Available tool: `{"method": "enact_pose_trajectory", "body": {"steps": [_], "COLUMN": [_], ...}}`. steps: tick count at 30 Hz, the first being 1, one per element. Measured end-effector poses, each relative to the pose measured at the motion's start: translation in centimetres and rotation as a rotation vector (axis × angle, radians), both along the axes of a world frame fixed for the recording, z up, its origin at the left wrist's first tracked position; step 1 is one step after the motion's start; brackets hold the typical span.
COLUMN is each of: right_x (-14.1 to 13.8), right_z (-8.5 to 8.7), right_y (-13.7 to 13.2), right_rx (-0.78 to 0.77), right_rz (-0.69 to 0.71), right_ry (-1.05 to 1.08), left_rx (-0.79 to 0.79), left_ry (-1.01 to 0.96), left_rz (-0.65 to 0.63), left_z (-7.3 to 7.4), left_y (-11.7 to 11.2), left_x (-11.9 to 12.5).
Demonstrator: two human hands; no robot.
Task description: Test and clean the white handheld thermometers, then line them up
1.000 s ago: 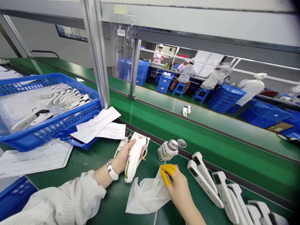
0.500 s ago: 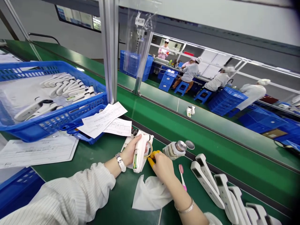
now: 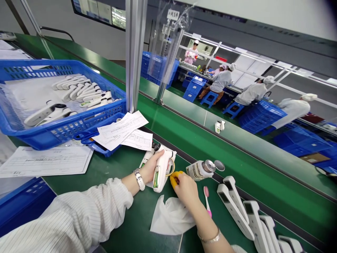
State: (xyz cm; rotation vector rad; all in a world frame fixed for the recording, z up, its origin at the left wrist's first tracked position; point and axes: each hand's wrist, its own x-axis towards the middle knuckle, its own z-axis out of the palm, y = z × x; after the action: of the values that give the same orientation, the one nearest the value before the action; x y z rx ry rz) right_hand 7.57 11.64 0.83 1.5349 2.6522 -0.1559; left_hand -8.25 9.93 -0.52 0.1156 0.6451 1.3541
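Observation:
My left hand [image 3: 150, 168] is wrapped round a white gun-shaped thermometer [image 3: 160, 170], its handle pointing down and a green part showing in its lower end. Another white device lies partly hidden behind it. My right hand [image 3: 186, 189], with yellow finger cots [image 3: 174, 178], is curled closed just right of the thermometer. Its fingertips meet the edge of a yellowish ring [image 3: 172, 168], perhaps a tape roll; what they pinch is hidden. Below my hands lies a crumpled white cloth [image 3: 170, 218]. A pink toothbrush [image 3: 206, 200] rests right of my right forearm.
A labelled bottle [image 3: 196, 170] with its metal lid open stands beyond my right hand. Several white thermometers [image 3: 237, 212] lie at the right. At the left are a blue basket [image 3: 52, 135] of devices and paper sheets [image 3: 123, 131]. Co-workers [image 3: 219, 82] sit across the line.
The camera view has shifted slightly, so the scene sits a little further right. Both hands keep nearly the same pose, with the thermometer still in my left hand.

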Motion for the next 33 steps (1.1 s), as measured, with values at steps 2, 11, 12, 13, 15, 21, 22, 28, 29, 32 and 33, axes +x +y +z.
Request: {"method": "enact_pose_trajectory", "body": {"steps": [2, 11, 12, 13, 15, 21, 22, 28, 29, 32, 33], "right_x": [0.2, 1.1, 1.1, 1.1, 0.9, 0.2, 0.1, 0.0, -0.1, -0.2, -0.2], "right_z": [-0.3, -0.1, 0.0, 0.1, 0.2, -0.2, -0.3, -1.2, -1.4, -1.9, -1.9], "right_y": [-0.1, 0.6, 0.6, 0.5, 0.3, -0.1, -0.1, -0.3, -0.2, 0.4, 0.6], "right_rx": [-0.025, -0.078, -0.077, -0.074, -0.067, -0.042, -0.042, -0.114, -0.139, -0.211, -0.23], "right_rz": [0.003, -0.048, -0.048, -0.046, -0.042, -0.072, -0.077, -0.139, -0.153, -0.201, -0.22], "right_ry": [0.024, 0.092, 0.098, 0.104, 0.112, 0.121, 0.133, 0.305, 0.345, 0.451, 0.477], "left_rx": [0.012, 0.004, 0.003, 0.003, 0.007, 0.019, 0.021, 0.035, 0.037, 0.052, 0.058], "left_ry": [0.0, 0.016, 0.017, 0.018, 0.018, 0.018, 0.017, 0.022, 0.025, 0.028, 0.027], "left_rz": [-0.011, -0.054, -0.054, -0.053, -0.045, -0.029, -0.03, -0.041, -0.046, -0.058, -0.059], "left_z": [-0.1, -0.4, -0.3, -0.2, 0.0, 0.2, 0.1, 0.1, 0.1, 0.2, 0.2], "left_y": [0.0, 0.1, 0.1, 0.0, 0.0, -0.1, -0.1, -0.1, -0.1, -0.1, -0.1], "left_x": [0.0, -0.2, -0.2, -0.2, -0.1, 0.0, 0.0, 0.0, 0.0, 0.1, 0.2]}}
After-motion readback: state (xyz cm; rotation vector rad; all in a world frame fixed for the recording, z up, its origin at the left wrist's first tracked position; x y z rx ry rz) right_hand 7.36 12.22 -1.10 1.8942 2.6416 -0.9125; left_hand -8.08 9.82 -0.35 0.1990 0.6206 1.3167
